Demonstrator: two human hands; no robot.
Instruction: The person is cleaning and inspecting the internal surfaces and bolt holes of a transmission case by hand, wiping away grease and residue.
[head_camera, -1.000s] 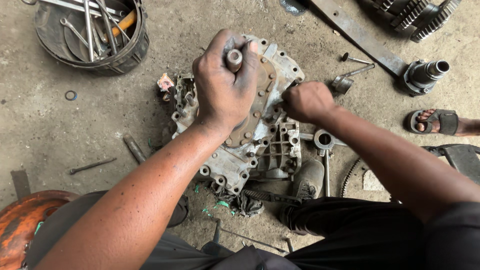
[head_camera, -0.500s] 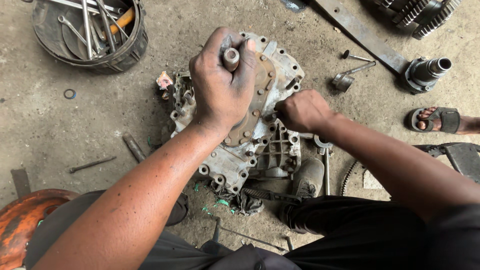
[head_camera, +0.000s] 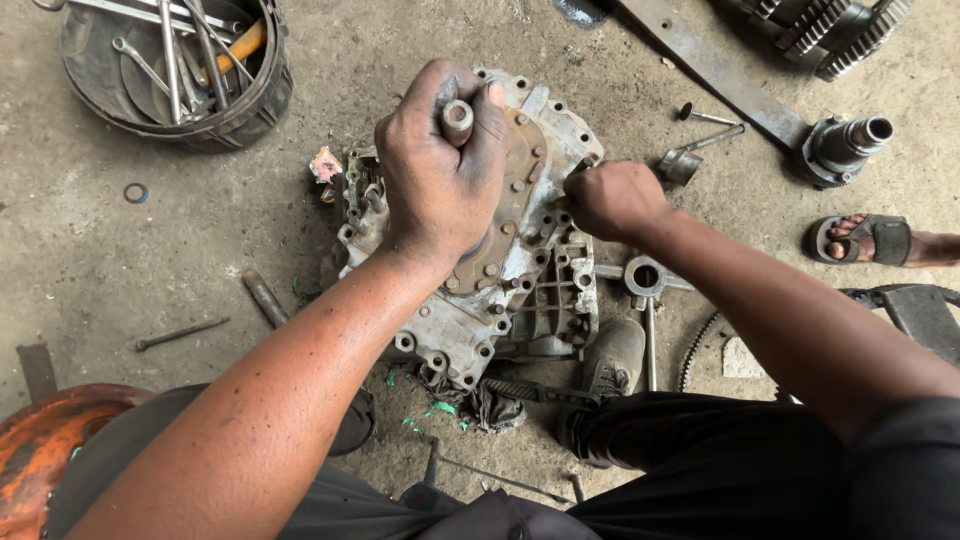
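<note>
A grimy aluminium gearbox housing (head_camera: 520, 290) lies flat on the concrete floor, with a rusty brown plate (head_camera: 510, 215) bolted on its top. My left hand (head_camera: 440, 175) is clenched over the housing around a metal tool handle (head_camera: 457, 118), whose round end sticks up between thumb and fingers. At the housing's right edge my right hand (head_camera: 612, 200) is a closed fist pressed against the rim. It seems to grip a small dark tool, mostly hidden by the fingers.
A black tub of wrenches (head_camera: 250, 110) stands top left. A socket piece (head_camera: 680, 165), a flat steel bar (head_camera: 720, 70), a splined shaft (head_camera: 845, 145) and gears (head_camera: 830, 30) lie to the right. Another person's sandalled foot (head_camera: 880, 240) is at the right edge. An orange drum (head_camera: 40, 450) sits bottom left.
My right hand has shifted slightly left along the housing's right edge. My left hand keeps its grip on the handle, almost unmoved.
</note>
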